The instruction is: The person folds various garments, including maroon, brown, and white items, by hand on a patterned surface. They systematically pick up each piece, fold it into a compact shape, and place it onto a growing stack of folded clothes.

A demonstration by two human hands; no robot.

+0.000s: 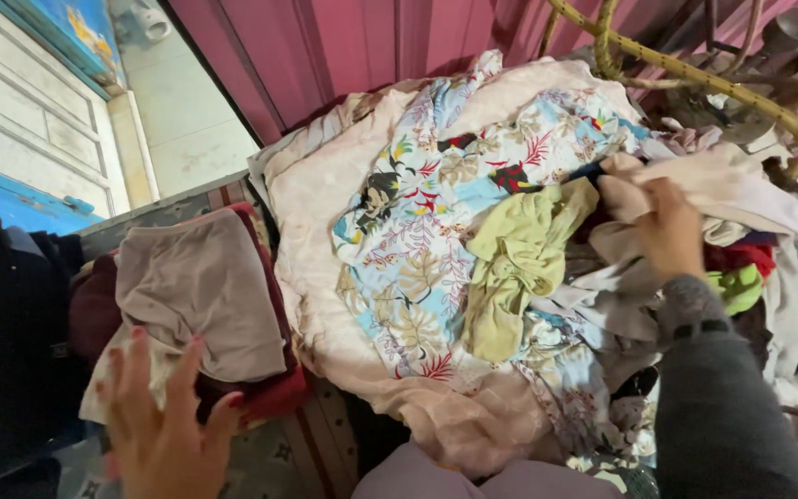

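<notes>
While right hand (pixel 669 226) grips cream cloth (pixel 731 185), left hand (pixel 163 425) on taupe garment (pixel 200 291).

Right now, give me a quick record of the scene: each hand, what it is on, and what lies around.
left hand: open, fingers spread on the folded taupe garment
right hand: gripping a pale pink cloth
pile: floral print fabric, olive-green cloth, cream sheet
folded stack: dark red garment beneath the taupe one
backdrop: magenta corrugated wall, cane frame
</notes>
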